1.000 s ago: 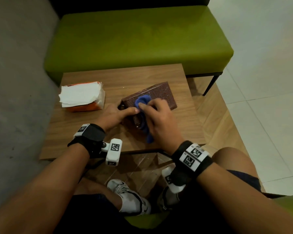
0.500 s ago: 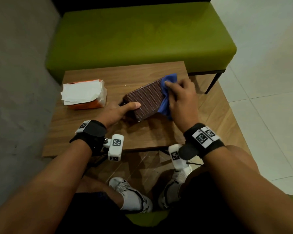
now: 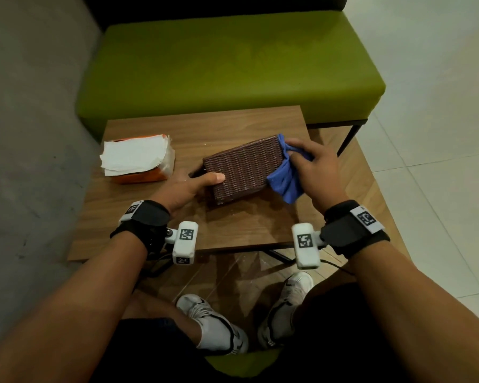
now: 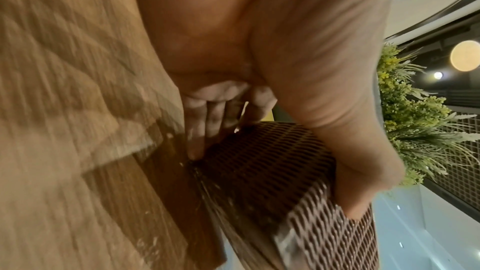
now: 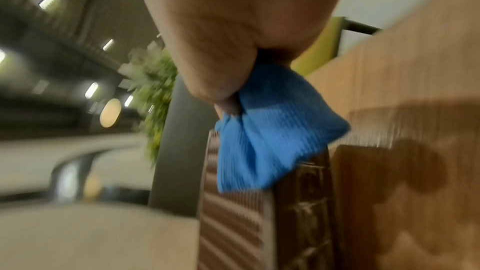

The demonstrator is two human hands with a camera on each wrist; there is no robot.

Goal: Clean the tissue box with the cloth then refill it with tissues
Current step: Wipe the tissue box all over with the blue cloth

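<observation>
A brown woven tissue box (image 3: 242, 168) (image 4: 272, 163) (image 5: 233, 213) lies on the wooden table (image 3: 233, 230). My left hand (image 3: 188, 186) (image 4: 298, 69) grips its left end, thumb on top and fingers against the end wall. My right hand (image 3: 313, 167) (image 5: 228, 34) pinches a bunched blue cloth (image 3: 285, 178) (image 5: 265, 137) and presses it on the box's right end. A pack of white tissues (image 3: 137, 158) in orange wrap lies at the table's left.
A green bench (image 3: 227, 67) stands right behind the table. A grey floor lies to the left and white tiles (image 3: 440, 161) to the right. My knees and white shoes (image 3: 213, 324) are below the table's near edge.
My right hand has swept the cloth along the top of the box from its left end to its right end, then down over that end. The left hand has kept its hold.
</observation>
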